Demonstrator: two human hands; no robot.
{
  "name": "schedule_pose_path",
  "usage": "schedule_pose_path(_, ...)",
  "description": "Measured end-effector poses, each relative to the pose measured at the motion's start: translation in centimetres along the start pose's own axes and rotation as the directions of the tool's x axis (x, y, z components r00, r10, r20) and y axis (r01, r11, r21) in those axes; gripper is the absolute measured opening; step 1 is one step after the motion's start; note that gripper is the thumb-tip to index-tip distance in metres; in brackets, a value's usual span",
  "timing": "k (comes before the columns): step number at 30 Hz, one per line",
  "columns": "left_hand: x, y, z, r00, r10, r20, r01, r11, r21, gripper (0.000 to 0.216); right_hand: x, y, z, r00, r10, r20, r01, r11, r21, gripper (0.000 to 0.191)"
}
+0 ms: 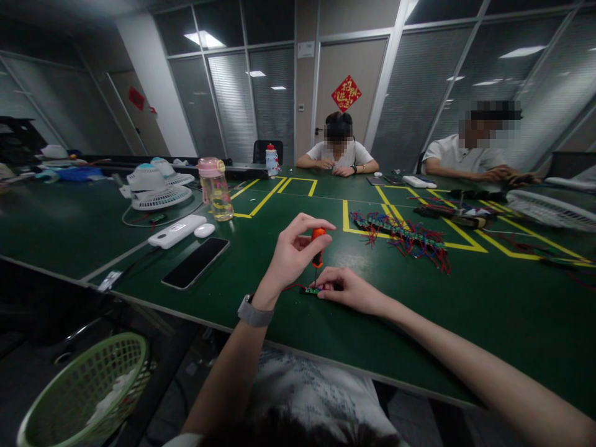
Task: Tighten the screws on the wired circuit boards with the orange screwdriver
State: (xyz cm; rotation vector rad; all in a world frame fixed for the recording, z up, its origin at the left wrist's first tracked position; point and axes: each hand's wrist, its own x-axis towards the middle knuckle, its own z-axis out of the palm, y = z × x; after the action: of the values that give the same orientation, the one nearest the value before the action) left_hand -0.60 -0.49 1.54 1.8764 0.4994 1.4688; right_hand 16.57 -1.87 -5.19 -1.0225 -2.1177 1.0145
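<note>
My left hand is closed around the orange handle of a screwdriver, which stands upright. Its thin shaft points down onto a small green circuit board lying on the table. My right hand rests on the table with its fingers closed at the board's right end, holding it there. A red wire runs out from the board's left side toward my left wrist. Some of the right fingertips and part of the board's right end are hidden.
On the green table are a phone, a white power strip, a pink-lidded bottle and white fans. A row of wired boards lies right. Two people sit across. A green basket stands below left.
</note>
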Motion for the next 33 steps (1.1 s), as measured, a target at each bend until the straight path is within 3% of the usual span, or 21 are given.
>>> schedule_pose_path(7, -0.19, -0.14, -0.27, 0.995, -0.083, 0.060, 0.088, 0.993, -0.077, 0.028, 0.06, -0.11, 0.00, 1.000, 0.000, -0.001, 0.000, 1.000, -0.004, 0.019)
schedule_pose_path(14, 0.04, 0.10, -0.02, 1.000, -0.002, 0.017, 0.002, 1.000, -0.001, 0.015, 0.01, -0.09, 0.03, 1.000, 0.001, -0.005, -0.001, 1.000, -0.005, 0.020)
schedule_pose_path(21, -0.22, -0.02, -0.07, 0.998, -0.034, 0.046, 0.034, 0.999, 0.006, 0.028, 0.02, -0.21, -0.05, 1.000, -0.011, -0.002, 0.011, 1.000, -0.027, 0.021)
schedule_pose_path(28, -0.14, -0.07, -0.05, 0.994, 0.081, -0.076, -0.077, 0.995, 0.060, 0.019, 0.00, -0.11, -0.09, 1.000, -0.006, 0.004, 0.006, 0.999, -0.037, 0.023)
schedule_pose_path(33, -0.31, -0.35, 0.06, 0.999, 0.052, 0.004, -0.052, 0.996, 0.072, 0.027, 0.01, -0.03, -0.03, 1.000, -0.003, -0.002, 0.003, 1.000, -0.024, 0.021)
